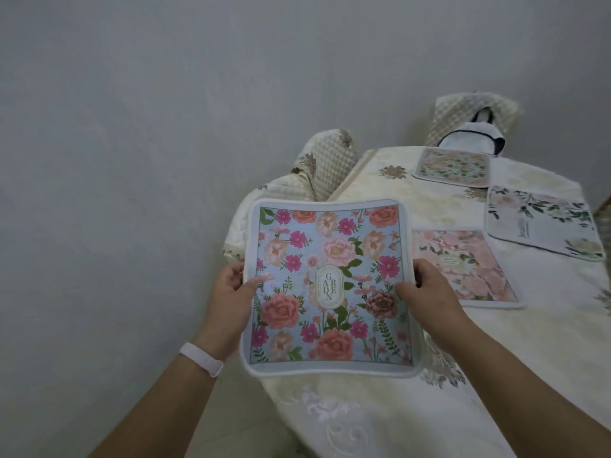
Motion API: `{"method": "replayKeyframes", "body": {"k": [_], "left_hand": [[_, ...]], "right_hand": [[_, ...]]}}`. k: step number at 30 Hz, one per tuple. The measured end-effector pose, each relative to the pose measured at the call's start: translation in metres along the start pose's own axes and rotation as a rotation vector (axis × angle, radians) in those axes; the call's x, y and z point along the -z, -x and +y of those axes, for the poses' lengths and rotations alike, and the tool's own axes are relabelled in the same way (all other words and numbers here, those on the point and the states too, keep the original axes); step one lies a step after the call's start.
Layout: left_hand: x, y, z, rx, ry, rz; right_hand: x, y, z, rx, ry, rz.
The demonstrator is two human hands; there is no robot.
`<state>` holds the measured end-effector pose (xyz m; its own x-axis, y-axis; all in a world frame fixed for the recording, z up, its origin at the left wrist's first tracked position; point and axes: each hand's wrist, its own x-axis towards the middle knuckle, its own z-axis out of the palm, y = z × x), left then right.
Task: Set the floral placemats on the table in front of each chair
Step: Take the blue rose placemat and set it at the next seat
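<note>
both hands grip one blue mat (330,285) by its side edges: the left hand (231,289) pinches the left edge, thumb on the printed face and fingers curled beneath, while the right hand (426,289) pinches the right edge the same way, thumb lying over the flowers. the mat, printed with pink, coral and magenta blooms around a small oval label, faces up and sags slightly between the two grips, over the near left edge of the table (396,408). whether its underside touches the cloth cannot be told. a white band (201,358) circles the left wrist.

three more mats already lie flat on the cream, embroidered tablecloth: a pink mat (469,266) just beside the right hand, partly hidden by the blue one's right edge; a white mat (542,223) with green leaves toward the right side; and a pale mat (453,166) at the far edge. two chairs under quilted cream covers stand at the table, one chair (324,160) beyond the blue mat, another chair (463,120) behind the pale mat with a white, dark-trimmed bag (476,137) on it. a plain grey wall (165,127) fills the left of the view.
</note>
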<state>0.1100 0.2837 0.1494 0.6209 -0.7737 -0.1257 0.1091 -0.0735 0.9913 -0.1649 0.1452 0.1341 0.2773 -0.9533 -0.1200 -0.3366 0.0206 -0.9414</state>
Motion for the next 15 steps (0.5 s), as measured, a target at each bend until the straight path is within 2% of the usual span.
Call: {"method": "replayKeyframes", "body": {"k": [6, 10, 15], "left_hand": [[0.071, -0.032, -0.011, 0.018, 0.012, 0.041], [0.139, -0.072, -0.018, 0.04, 0.063, 0.046], [0.258, -0.137, -0.015, 0.043, 0.064, 0.087]], "right_hand": [[-0.071, -0.012, -0.028, 0.013, 0.003, -0.057], [-0.149, -0.031, -0.049, -0.012, 0.005, -0.068], [-0.279, -0.052, -0.086, -0.01, 0.018, -0.096]]}}
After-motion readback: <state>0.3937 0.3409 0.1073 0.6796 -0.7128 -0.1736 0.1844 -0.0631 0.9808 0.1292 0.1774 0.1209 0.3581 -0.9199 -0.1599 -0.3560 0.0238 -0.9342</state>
